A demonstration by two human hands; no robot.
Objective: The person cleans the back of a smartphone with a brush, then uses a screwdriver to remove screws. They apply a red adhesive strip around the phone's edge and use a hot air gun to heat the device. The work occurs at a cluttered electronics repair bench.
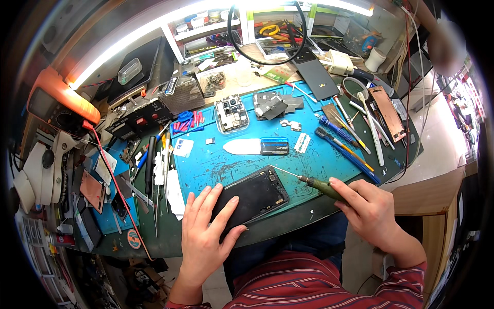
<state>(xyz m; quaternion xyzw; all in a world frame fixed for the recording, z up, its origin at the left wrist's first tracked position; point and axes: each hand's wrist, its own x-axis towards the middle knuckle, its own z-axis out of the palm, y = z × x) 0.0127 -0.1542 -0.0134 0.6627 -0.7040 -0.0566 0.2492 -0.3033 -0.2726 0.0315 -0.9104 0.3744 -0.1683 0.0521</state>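
Over on the left, your left hand [206, 234] is lying with fingers spread, pressing on the left end of the phone [252, 194], which is sitting near you at the mat's [206, 160] near side. It's looking light, stiff and rather slick, its bared right end probably fragile, so the long edges are offering the safest hold. Rightward, your right hand [369, 211] is gripping the screwdriver [320, 186], its tip hovering by the phone's far right corner; contact I'm not making out.
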